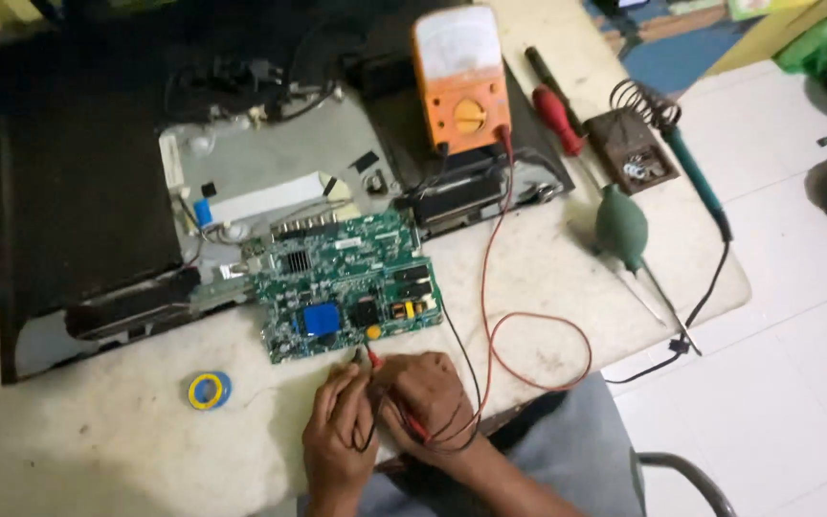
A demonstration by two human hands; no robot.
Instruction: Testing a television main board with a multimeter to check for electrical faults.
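A green circuit board [346, 285] lies on the pale table in front of an opened flat-screen panel [88, 220]. My left hand [337, 436] holds a black probe whose tip touches the board's near edge. My right hand [428, 393] grips a red probe [375, 358], its tip also at the near edge of the board. Red and black leads [490, 287] run from the probes up to an orange analogue multimeter [461, 81] at the back of the table.
A yellow-and-blue tape roll [209, 391] lies near the left front. To the right are a red-handled screwdriver [557, 120], a green rubber blower [621, 228], a soldering iron [696, 177] on its stand [638, 153], and tweezers. The table edge drops to white floor tiles on the right.
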